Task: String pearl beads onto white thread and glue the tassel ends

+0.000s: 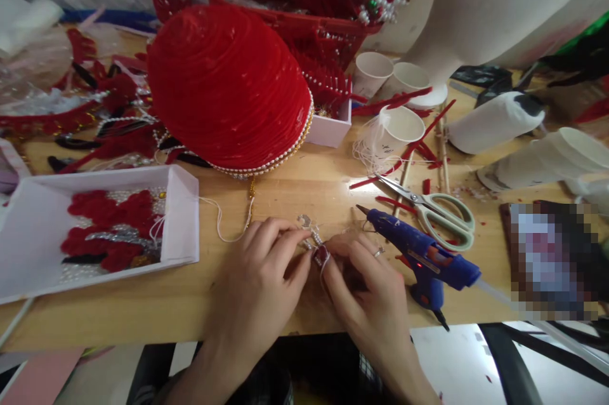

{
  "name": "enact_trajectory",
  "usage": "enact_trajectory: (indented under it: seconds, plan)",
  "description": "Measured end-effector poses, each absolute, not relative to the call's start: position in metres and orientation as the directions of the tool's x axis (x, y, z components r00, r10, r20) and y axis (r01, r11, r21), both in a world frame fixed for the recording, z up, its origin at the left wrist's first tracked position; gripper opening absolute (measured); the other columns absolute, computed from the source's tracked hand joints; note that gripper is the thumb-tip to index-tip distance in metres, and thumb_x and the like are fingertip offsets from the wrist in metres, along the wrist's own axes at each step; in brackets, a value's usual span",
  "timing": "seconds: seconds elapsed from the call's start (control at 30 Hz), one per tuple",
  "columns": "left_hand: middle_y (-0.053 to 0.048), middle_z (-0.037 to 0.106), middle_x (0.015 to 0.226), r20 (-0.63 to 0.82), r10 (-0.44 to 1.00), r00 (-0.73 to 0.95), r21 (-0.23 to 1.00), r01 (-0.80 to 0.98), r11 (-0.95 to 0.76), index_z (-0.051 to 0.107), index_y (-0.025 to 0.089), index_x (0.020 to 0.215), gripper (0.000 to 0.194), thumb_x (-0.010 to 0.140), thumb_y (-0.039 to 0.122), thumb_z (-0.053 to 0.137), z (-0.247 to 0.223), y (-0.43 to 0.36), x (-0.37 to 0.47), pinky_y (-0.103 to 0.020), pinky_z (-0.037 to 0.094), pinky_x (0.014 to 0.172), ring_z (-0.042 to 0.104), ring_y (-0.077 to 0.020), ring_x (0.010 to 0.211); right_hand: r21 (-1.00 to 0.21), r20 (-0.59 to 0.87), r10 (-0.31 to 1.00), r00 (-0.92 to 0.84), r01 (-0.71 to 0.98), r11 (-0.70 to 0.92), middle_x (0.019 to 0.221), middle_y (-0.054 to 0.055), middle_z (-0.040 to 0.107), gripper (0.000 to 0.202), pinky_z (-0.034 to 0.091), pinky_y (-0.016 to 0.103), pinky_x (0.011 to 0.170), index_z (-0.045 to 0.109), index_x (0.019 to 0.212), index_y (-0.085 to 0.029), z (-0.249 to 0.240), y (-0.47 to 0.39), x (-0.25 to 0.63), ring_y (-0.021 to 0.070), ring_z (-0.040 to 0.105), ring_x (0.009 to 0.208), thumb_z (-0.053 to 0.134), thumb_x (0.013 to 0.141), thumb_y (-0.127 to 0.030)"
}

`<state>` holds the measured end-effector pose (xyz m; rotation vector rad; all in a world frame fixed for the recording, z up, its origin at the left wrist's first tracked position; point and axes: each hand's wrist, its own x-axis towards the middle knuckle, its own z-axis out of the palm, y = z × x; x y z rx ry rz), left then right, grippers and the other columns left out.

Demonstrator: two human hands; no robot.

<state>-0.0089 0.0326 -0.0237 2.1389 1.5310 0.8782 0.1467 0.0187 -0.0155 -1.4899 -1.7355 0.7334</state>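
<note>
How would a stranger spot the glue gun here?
Find the big red dome on the wooden table, then go down and right to the right hand. Just right of that hand, nearer than the scissors, lies the glue gun. Its blue body and small red light set it apart.

A wooden table point(304, 186) is carrying a white box point(183, 221) left of the left hand point(269, 272); scissors point(422, 199) and a thread-draped paper cup point(403, 127) are resting beyond the right hand point(368, 281), and a blue glue gun point(406, 237) is lying to that hand's right.

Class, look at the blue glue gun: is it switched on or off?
It appears on: a small red light glows on the glue gun.
</note>
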Motion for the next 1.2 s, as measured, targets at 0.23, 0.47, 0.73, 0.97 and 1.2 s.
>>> enact_trajectory:
  seconds: [0.23,0.47,0.73,0.97,1.2]
  plan:
    - [-0.006,0.068,0.099,0.274,0.943,0.190,0.615,0.719,-0.324,0.062,0.019,0.111,0.020,0.093,0.011,0.061,-0.026,0.039,-0.007,-0.042,0.055,0.083,0.064,-0.0243,0.095,-0.779,0.165,0.984,-0.072,0.602,0.175,0.080,0.002,0.065,0.013,0.047,0.024,0.058,0.064,0.091,-0.021,-0.017,0.023,0.148,0.0138,0.063,0.069,0.054,0.095,-0.013]
    - [-0.007,0.068,0.097,0.263,0.952,0.156,0.626,0.723,-0.292,0.064,0.019,0.103,0.014,0.093,0.011,0.059,-0.024,0.039,-0.006,-0.040,0.055,0.077,0.065,-0.0252,0.093,-0.774,0.139,0.986,-0.087,0.612,0.164,0.083,-0.001,0.069,0.015,0.050,0.021,0.063,0.065,0.096,-0.022,-0.010,0.032,0.144,0.0111,0.064,0.072,0.055,0.094,-0.011]
    - [-0.007,0.068,0.095,0.293,0.947,0.134,0.637,0.711,-0.298,0.065,0.019,0.100,0.013,0.092,0.010,0.059,-0.027,0.039,-0.006,-0.041,0.057,0.074,0.065,-0.0248,0.089,-0.746,0.124,0.989,-0.078,0.650,0.145,0.087,0.000,0.073,0.017,0.052,0.022,0.067,0.067,0.097,-0.022,-0.008,0.039,0.139,0.0122,0.068,0.076,0.056,0.093,-0.010]
    - [-0.007,0.068,0.094,0.281,0.951,0.131,0.656,0.697,-0.290,0.066,0.017,0.100,0.012,0.092,0.010,0.060,-0.026,0.038,-0.007,-0.040,0.057,0.074,0.064,-0.0242,0.087,-0.724,0.122,0.989,-0.085,0.674,0.147,0.085,0.000,0.069,0.013,0.049,0.024,0.066,0.065,0.091,-0.022,-0.006,0.044,0.138,0.0126,0.064,0.076,0.056,0.093,-0.012]
    - [-0.008,0.068,0.095,0.274,0.953,0.128,0.678,0.678,-0.285,0.066,0.016,0.100,0.012,0.092,0.009,0.061,-0.027,0.039,-0.007,-0.041,0.057,0.076,0.063,-0.0248,0.088,-0.739,0.109,0.993,-0.055,0.663,0.118,0.084,-0.001,0.066,0.012,0.049,0.024,0.067,0.065,0.091,-0.022,-0.007,0.049,0.136,0.0126,0.064,0.077,0.057,0.094,-0.013]
